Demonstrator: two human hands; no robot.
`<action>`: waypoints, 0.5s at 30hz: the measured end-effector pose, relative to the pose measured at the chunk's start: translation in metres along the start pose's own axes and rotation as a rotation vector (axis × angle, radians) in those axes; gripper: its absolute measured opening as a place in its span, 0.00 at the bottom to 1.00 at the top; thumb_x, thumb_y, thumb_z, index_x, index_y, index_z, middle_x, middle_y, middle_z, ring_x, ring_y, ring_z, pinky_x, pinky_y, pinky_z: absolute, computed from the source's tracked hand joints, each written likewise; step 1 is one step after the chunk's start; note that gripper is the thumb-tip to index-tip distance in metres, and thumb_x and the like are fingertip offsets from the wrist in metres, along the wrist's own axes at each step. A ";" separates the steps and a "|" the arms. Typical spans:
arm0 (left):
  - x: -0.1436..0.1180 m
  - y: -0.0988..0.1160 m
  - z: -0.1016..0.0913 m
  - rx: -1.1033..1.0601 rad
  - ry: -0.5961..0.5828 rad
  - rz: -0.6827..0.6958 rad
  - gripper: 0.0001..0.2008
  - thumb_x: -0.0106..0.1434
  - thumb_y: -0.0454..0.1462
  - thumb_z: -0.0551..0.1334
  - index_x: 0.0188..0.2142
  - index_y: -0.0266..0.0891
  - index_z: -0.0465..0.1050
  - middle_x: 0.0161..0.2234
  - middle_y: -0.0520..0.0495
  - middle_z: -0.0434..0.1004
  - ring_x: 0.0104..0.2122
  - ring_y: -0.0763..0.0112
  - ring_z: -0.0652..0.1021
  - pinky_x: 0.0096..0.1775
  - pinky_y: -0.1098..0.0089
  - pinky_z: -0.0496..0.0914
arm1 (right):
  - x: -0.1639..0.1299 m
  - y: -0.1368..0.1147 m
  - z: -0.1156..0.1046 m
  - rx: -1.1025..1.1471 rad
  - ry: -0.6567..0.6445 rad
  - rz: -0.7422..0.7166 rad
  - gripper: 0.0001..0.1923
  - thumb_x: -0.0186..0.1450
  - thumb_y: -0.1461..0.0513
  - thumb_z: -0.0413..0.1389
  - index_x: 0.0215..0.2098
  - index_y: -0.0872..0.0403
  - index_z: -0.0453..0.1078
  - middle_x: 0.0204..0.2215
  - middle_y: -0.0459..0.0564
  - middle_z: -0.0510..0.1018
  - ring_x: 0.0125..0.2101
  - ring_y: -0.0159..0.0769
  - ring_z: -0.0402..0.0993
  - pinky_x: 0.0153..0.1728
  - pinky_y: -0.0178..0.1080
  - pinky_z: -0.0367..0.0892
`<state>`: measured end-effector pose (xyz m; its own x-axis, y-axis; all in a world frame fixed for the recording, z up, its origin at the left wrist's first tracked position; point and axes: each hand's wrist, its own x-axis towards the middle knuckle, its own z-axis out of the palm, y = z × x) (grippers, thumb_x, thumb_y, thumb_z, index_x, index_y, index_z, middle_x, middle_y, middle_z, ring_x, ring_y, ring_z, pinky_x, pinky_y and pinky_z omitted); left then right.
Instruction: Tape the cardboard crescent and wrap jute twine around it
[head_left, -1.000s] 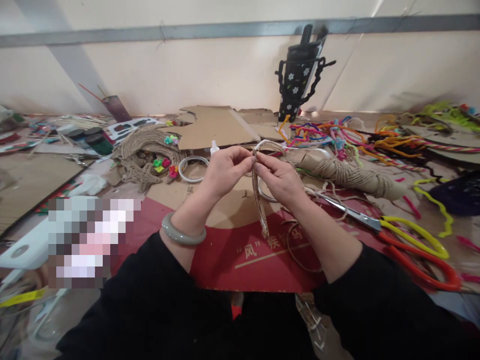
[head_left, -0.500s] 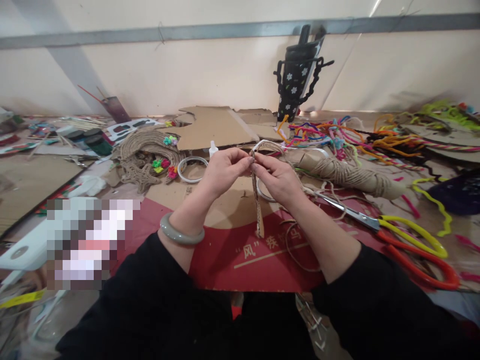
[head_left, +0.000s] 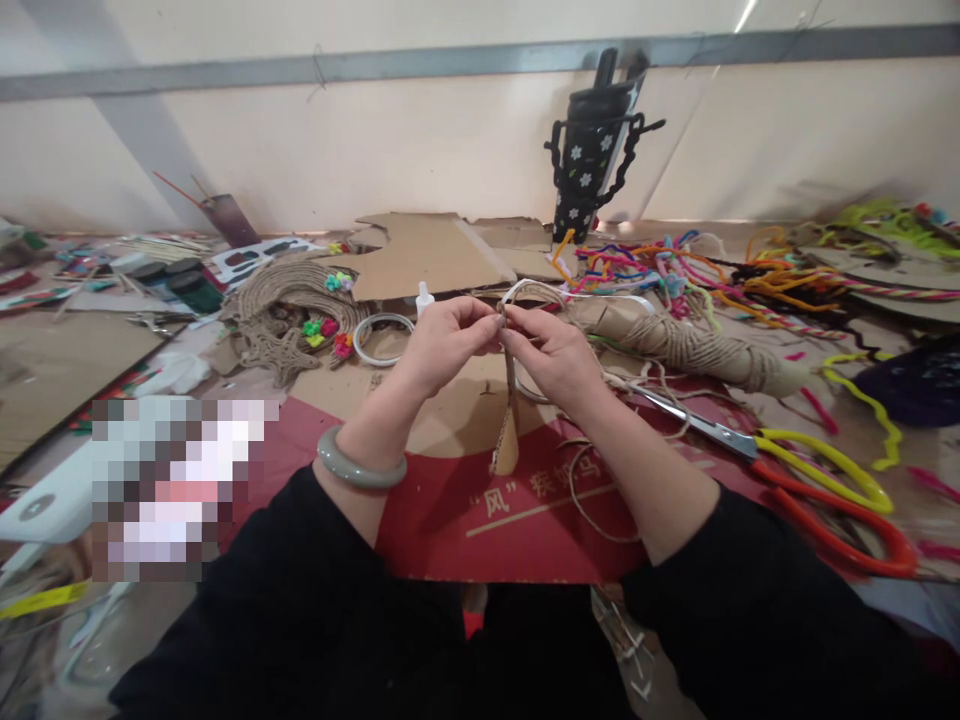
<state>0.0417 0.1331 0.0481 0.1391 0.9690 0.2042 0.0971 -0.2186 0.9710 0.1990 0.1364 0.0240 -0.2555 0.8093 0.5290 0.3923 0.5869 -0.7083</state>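
My left hand (head_left: 446, 345) and my right hand (head_left: 551, 355) meet fingertip to fingertip above the table, both pinching the top of a thin cardboard strip (head_left: 508, 435) wound with jute twine. The strip hangs down between my hands, its lower end over a red printed cardboard sheet (head_left: 465, 510). Loose twine (head_left: 592, 490) trails from under my right wrist onto the sheet. A grey-green bangle (head_left: 360, 468) circles my left wrist.
Scissors (head_left: 795, 465) with yellow and orange handles lie to the right, beside a twine-wrapped cone (head_left: 697, 350). Coloured pipe cleaners (head_left: 660, 265) pile up behind. A jute mat (head_left: 292, 300), a white ring (head_left: 382, 335), a glue bottle (head_left: 426, 296) and brown cardboard (head_left: 427, 255) lie behind my hands.
The hanging strip has twisted between my fingers, its lower end swinging left and now showing its broad face. My hands stay in nearly the same spot.
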 end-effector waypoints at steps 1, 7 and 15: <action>0.000 0.001 0.000 0.003 0.003 -0.009 0.10 0.54 0.41 0.66 0.28 0.34 0.73 0.23 0.49 0.76 0.25 0.73 0.77 0.31 0.73 0.72 | 0.000 -0.001 0.000 -0.017 -0.001 0.000 0.15 0.64 0.58 0.54 0.45 0.54 0.76 0.32 0.50 0.77 0.34 0.37 0.72 0.38 0.40 0.66; -0.001 0.002 0.001 -0.032 -0.008 -0.069 0.12 0.52 0.43 0.68 0.28 0.34 0.74 0.23 0.48 0.77 0.25 0.74 0.77 0.30 0.73 0.72 | 0.000 -0.002 -0.001 -0.089 0.005 0.019 0.14 0.63 0.60 0.54 0.44 0.54 0.76 0.32 0.51 0.76 0.34 0.37 0.72 0.38 0.40 0.66; 0.000 -0.001 0.001 -0.016 0.044 -0.103 0.11 0.53 0.41 0.68 0.25 0.35 0.72 0.21 0.49 0.76 0.23 0.73 0.76 0.28 0.73 0.71 | 0.002 0.003 -0.002 -0.125 0.052 -0.010 0.15 0.61 0.59 0.57 0.45 0.51 0.77 0.36 0.51 0.78 0.38 0.40 0.72 0.43 0.45 0.67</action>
<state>0.0429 0.1332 0.0470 0.0853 0.9905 0.1081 0.0928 -0.1159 0.9889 0.2014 0.1397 0.0232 -0.2153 0.7988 0.5618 0.4975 0.5848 -0.6407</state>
